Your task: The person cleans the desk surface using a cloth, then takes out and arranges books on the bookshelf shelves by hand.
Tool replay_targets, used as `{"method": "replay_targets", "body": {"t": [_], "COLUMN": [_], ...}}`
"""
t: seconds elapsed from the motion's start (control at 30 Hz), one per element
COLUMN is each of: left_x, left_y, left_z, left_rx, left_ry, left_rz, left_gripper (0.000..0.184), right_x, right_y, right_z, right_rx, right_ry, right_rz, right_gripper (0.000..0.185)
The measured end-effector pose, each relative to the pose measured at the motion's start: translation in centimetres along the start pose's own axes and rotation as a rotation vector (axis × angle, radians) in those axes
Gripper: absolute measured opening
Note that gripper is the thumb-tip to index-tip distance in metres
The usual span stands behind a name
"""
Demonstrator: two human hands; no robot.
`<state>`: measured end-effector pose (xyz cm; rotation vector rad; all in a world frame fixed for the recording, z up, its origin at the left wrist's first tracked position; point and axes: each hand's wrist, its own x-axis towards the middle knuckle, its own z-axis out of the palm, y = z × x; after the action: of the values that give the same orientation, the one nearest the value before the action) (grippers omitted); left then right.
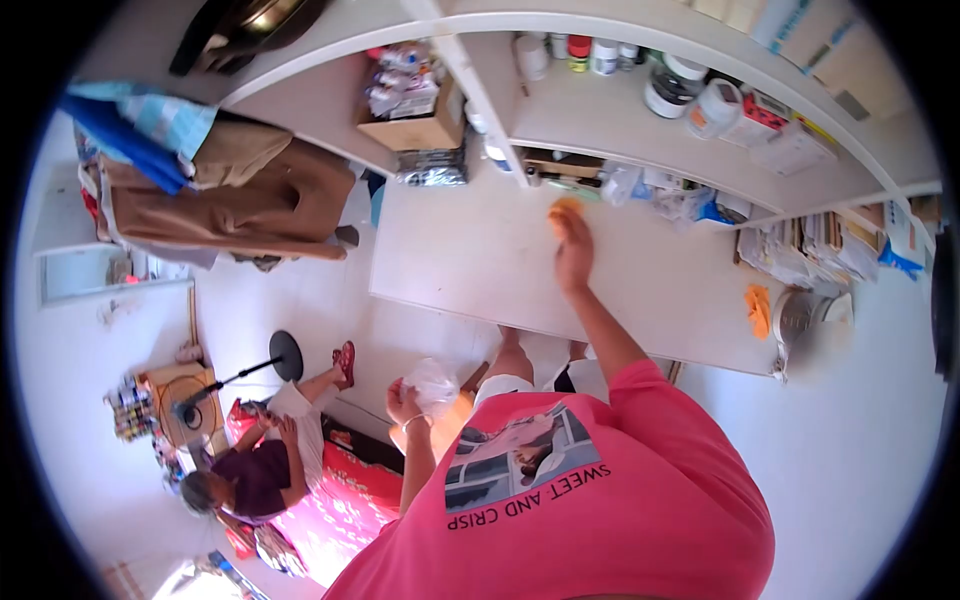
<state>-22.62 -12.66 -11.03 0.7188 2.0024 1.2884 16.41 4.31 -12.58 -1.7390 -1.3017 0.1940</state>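
My right hand (573, 255) reaches over the white tabletop (460, 250), its fingers closed on an orange cloth (565, 208) that lies against the surface. Low at my left side, my left hand (403, 402) grips a crumpled clear plastic bag (432, 385). That bag hangs in front of the table, apart from it. Another piece of orange cloth (758, 310) rests near the table's right end.
Shelves above the table hold bottles (672, 88) and a cardboard box (415, 120). Stacked papers (800, 245) stand at right. Clothes (225, 195) hang at left. A seated person (255, 470) is behind me on the left, near a stand fan (190, 410).
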Motion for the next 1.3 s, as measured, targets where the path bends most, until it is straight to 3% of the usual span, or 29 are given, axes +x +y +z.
{"method": "replay_targets", "body": {"t": [0.03, 0.1, 0.17, 0.2, 0.23, 0.3, 0.37, 0.4, 0.43, 0.47, 0.5, 0.53, 0.6, 0.67, 0.7, 0.73, 0.77, 0.8, 0.87, 0.97, 1.07, 1.1, 1.13, 1.17, 1.2, 1.23, 1.27, 1.3], "left_x": [-1.0, -1.1, -0.5, 0.1, 0.8, 2.6, 4.8, 5.5, 6.0, 6.4, 6.9, 7.6, 8.9, 9.9, 10.7, 11.8, 12.9, 14.2, 16.8, 17.8, 17.2, 17.1, 17.0, 16.9, 16.6, 16.5, 16.6, 16.5], "left_y": [-0.3, -2.2, -2.5, -1.4, -0.2, 1.3, 2.4, 2.7, 2.9, 2.8, 2.0, 1.0, -0.1, 0.8, 1.4, 2.1, 2.7, 3.2, 4.5, 5.8, 6.9, 7.1, 7.2, 7.2, 7.2, 7.3, 7.4, 7.6], "left_z": [0.1, 0.0, 0.8, 1.2, 1.2, 0.6, -0.2, -0.6, -1.1, -2.0, -3.1, -3.6, -3.4, -2.8, -2.7, -2.2, -1.6, -1.5, -1.1, 0.7, 3.6, 4.9, 6.2, 7.6, 8.7, 9.9, 11.3, 12.6], "left_rx": [-0.009, -0.046, -0.086, -0.060, -0.028, -0.112, -0.121, -0.120, -0.126, -0.127, -0.119, -0.104, -0.097, -0.114, -0.105, -0.100, -0.099, -0.080, -0.080, -0.083, -0.120, -0.154, -0.158, -0.171, -0.180, -0.179, -0.132, -0.086], "left_ry": [0.023, 0.042, 0.057, 0.045, 0.030, 0.011, 0.030, 0.021, 0.034, 0.049, 0.047, 0.036, 0.015, 0.009, -0.004, -0.007, -0.012, -0.056, -0.085, -0.175, -0.296, -0.334, -0.371, -0.420, -0.469, -0.512, -0.564, -0.619], "left_rz": [-0.055, -0.077, -0.091, -0.084, -0.077, -0.063, 0.007, 0.008, -0.006, -0.024, -0.033, -0.041, -0.052, -0.098, -0.102, -0.081, -0.059, 0.014, 0.025, 0.046, 0.029, -0.012, -0.016, -0.015, -0.015, -0.017, 0.045, 0.109], "left_gripper": [0.028, 0.027, 0.026, 0.026, 0.025, 0.025, 0.026, 0.026, 0.026, 0.027, 0.027, 0.027, 0.027, 0.025, 0.025, 0.024, 0.024, 0.025, 0.026, 0.027, 0.028, 0.029, 0.029, 0.030, 0.031, 0.031, 0.032, 0.033], "right_x": [-0.5, -2.6, -7.8, -10.5, -10.9, -12.9, -9.0, -6.6, -4.2, -0.8, 1.5, 1.1, -0.4, -6.5, -8.4, -13.4, -12.4, -11.6, -10.9, -10.1, -12.1, -13.5, -17.5, -16.3, -18.7, -22.7, -26.3, -24.0], "right_y": [0.2, -2.0, -5.7, -8.2, -10.8, -13.6, -14.0, -12.6, -9.9, -10.2, -9.1, -9.1, -8.7, -13.5, -17.6, -17.7, -21.5, -22.6, -23.6, -17.0, -10.8, -7.4, -2.1, -2.5, 0.9, 5.5, 9.3, 6.5], "right_z": [0.3, 3.7, 10.1, 13.0, 14.0, 17.0, 17.3, 16.9, 17.6, 14.8, 13.2, 14.4, 18.1, 22.5, 22.7, 26.7, 24.2, 23.6, 22.4, 21.0, 10.6, 6.6, 3.8, -3.1, -8.0, -13.0, -17.4, -21.0], "right_rx": [-0.190, -0.239, 0.166, 0.583, 0.533, 0.582, 0.736, 0.701, 0.534, 0.350, 0.179, 0.172, -0.298, 0.185, 0.409, 0.714, 0.524, 0.516, 0.345, -0.124, -0.161, -0.087, -0.018, 0.183, -0.081, -0.486, -0.397, -0.585], "right_ry": [-0.037, -0.018, -0.199, -0.567, -0.935, -1.113, -0.573, -0.333, -0.118, -0.022, 0.067, 0.065, 0.245, -0.176, -0.610, -0.560, -1.050, -1.041, -0.738, -0.355, -0.476, -0.384, -0.254, -0.031, 0.274, 0.483, 0.744, 0.847], "right_rz": [0.010, 0.034, -0.039, 0.112, -0.397, -0.405, -0.235, -0.090, -0.114, 0.040, 0.007, 0.008, 0.001, 0.029, 0.152, -0.307, -0.466, -0.453, -0.485, -0.520, -0.505, -0.405, 0.058, 0.709, 0.813, 0.779, 1.056, 1.439], "right_gripper": [0.042, 0.034, 0.033, 0.033, 0.025, 0.016, 0.014, 0.020, 0.030, 0.038, 0.041, 0.041, 0.040, 0.032, 0.024, 0.016, 0.012, 0.012, 0.014, 0.023, 0.028, 0.027, 0.029, 0.029, 0.026, 0.024, 0.023, 0.022]}}
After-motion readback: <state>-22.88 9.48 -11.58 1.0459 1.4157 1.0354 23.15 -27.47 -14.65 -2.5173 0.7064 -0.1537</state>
